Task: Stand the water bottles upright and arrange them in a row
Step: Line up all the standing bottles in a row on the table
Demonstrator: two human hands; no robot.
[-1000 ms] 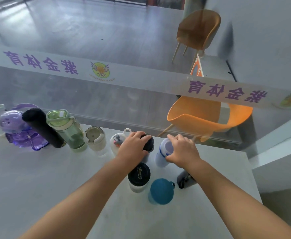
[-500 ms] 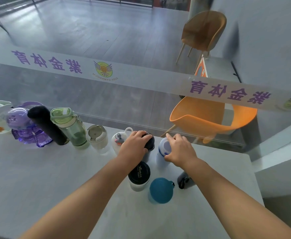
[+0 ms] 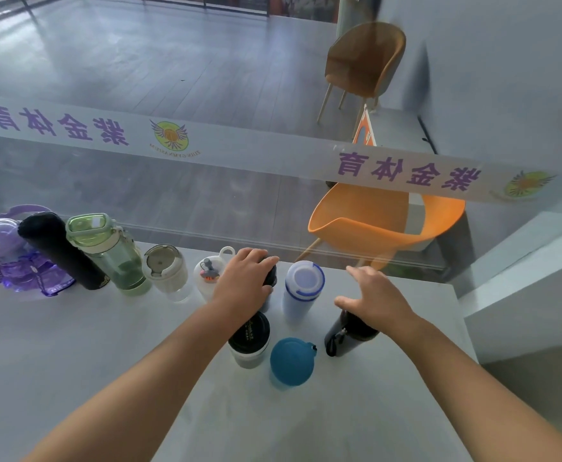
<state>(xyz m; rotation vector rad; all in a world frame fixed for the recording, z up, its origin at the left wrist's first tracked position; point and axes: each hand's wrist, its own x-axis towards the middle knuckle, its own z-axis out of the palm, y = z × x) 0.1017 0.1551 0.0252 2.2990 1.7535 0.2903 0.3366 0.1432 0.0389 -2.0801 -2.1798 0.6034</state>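
Seven bottles are standing in a row along the far edge of your white table (image 3: 73, 355), by the glass partition (image 3: 239, 201). From your left they are a purple cartoon bottle (image 3: 3, 251), a black flask (image 3: 61, 250), a green-lidded clear bottle (image 3: 113, 251), a clear flip-lid cup (image 3: 168, 271), a small white bottle with a loop handle (image 3: 208, 273), a black-capped bottle (image 3: 270, 271) and a white bottle with blue rings (image 3: 302, 288).

Your left hand (image 3: 244, 285) is resting on top of the black-capped bottle, palm down, fingers curled over the cap and holding it; most of that bottle is hidden beneath your hand.

Your right hand (image 3: 372, 300) is hovering spread wide and holding nothing, well clear of the white bottle with blue rings, which is standing free. The wrist is passing over a dark grey bottle (image 3: 346, 335) that is leaning or lying on the table just beneath it; you cannot tell whether skin is touching it.

Nearer to you, out of the row, a black-lidded tumbler (image 3: 249, 338) is standing upright just beside a blue round-lidded bottle (image 3: 292, 361), also upright.

Beyond the glass an orange chair (image 3: 382, 218) is sitting close to the table corner.
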